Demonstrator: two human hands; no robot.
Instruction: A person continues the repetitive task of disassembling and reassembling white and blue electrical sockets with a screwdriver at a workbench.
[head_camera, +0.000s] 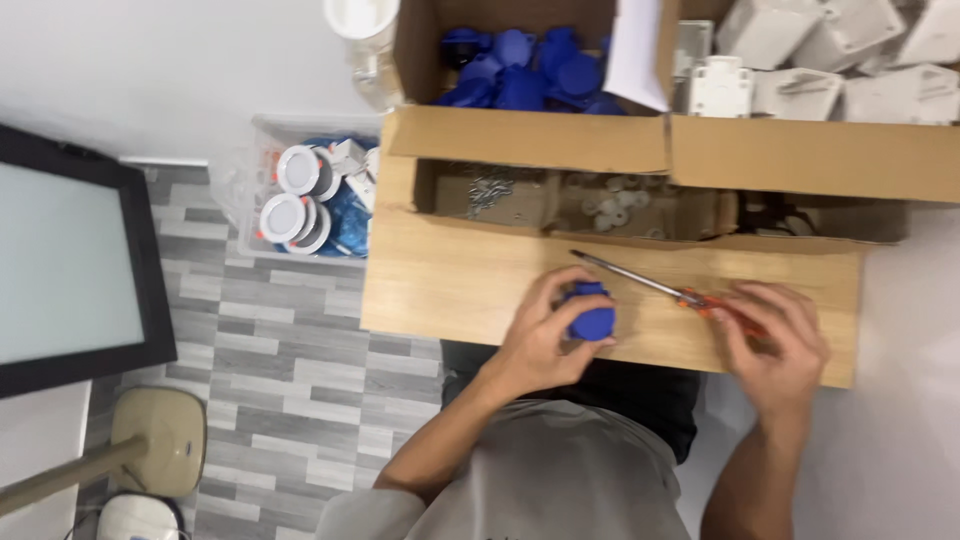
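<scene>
Nearest the camera, the left hand (540, 335) gripped a small blue plastic part (590, 312), rounded and chunky, low over the wooden tabletop (450, 290). Just to its right, the right hand (775, 335) closed on an orange-handled screwdriver (650, 282), its shaft angled up-left past the part. Judging by this, the tool was being readied; its tip needed lining up. Beyond both hands stood cardboard boxes (530, 140).

The single head-worn view looked steeply down, close over the wooden table (450, 290); floor (290, 400) showed at left.
</scene>
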